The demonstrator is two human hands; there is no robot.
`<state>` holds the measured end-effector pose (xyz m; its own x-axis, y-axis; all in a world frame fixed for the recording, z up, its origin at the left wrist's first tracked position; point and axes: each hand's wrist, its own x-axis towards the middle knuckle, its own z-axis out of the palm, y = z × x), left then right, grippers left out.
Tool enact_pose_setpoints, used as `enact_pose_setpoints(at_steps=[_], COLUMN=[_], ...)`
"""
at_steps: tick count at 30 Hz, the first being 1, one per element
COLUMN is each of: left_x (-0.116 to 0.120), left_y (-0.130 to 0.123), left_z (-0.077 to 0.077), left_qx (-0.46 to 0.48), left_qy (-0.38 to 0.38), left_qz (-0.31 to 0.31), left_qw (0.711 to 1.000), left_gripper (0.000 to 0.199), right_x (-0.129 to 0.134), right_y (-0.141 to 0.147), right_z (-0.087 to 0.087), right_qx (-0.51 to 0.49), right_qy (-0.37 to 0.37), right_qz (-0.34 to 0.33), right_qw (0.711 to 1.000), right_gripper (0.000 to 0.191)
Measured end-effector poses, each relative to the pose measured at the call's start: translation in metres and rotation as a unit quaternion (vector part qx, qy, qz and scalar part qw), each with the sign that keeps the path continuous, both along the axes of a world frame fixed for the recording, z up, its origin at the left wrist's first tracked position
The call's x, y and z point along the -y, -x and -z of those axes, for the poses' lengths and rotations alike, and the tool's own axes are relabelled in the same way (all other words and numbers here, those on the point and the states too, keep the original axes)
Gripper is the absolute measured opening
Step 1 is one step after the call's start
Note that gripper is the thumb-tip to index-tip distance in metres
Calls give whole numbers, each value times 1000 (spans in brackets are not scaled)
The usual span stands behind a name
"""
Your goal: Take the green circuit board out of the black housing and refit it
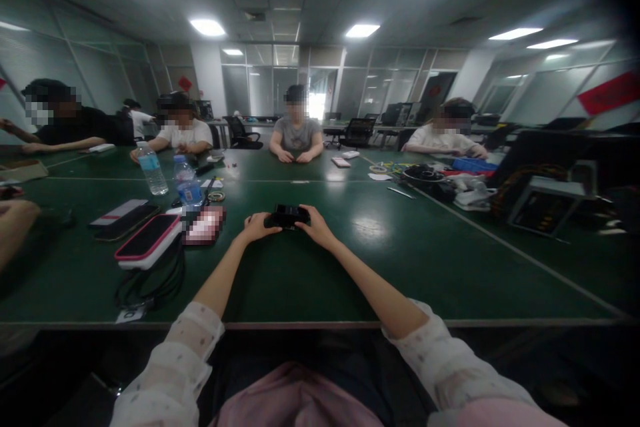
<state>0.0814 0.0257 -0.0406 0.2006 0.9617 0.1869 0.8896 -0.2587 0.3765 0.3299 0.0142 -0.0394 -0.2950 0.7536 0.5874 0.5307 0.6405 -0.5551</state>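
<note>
A small black box-shaped device (pixel 287 216) is held up in front of me over the green table (pixel 300 280); its exact kind is too dark to make out. My left hand (pixel 257 227) is closed around its left end, with the thumb on the near side. On the opposite end, my right hand (pixel 317 227) grips it with fingers over the far edge and thumb in front. Left of my forearm lie a pink-framed phone (pixel 150 237) on a white box and a blurred pink item (pixel 204 225).
Two water bottles (pixel 152 169) stand at left near dark phones (pixel 127 222). Black cables (pixel 153 277) lie near the edge. At right are tangled cables (pixel 424 175) and a metal-cased box (pixel 547 205). Several people sit around; another person's arm (pixel 17 223) reaches in at left.
</note>
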Motion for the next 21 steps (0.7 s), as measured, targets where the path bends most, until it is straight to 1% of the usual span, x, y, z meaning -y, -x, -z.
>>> enact_pose_setpoints(at_steps=[5, 8, 17, 21], left_x=[0, 0, 4, 4], left_y=[0, 0, -1, -1], left_z=[0, -1, -5, -6], left_qx=[0, -4, -5, -3], left_qy=[-1, -5, -2, -6], left_qz=[9, 11, 11, 18], left_qw=[1000, 1000, 1000, 1000], left_gripper=[72, 70, 67, 69], right_x=[1, 0, -3, -3], right_y=[-2, -3, -5, -4], right_z=[-5, -6, -1, 0], right_qx=[-2, -7, -46, -35], right_qy=[-9, -13, 27, 25], right_qz=[-1, -4, -8, -10], right_qw=[1000, 1000, 999, 999], right_gripper=[52, 52, 47, 49])
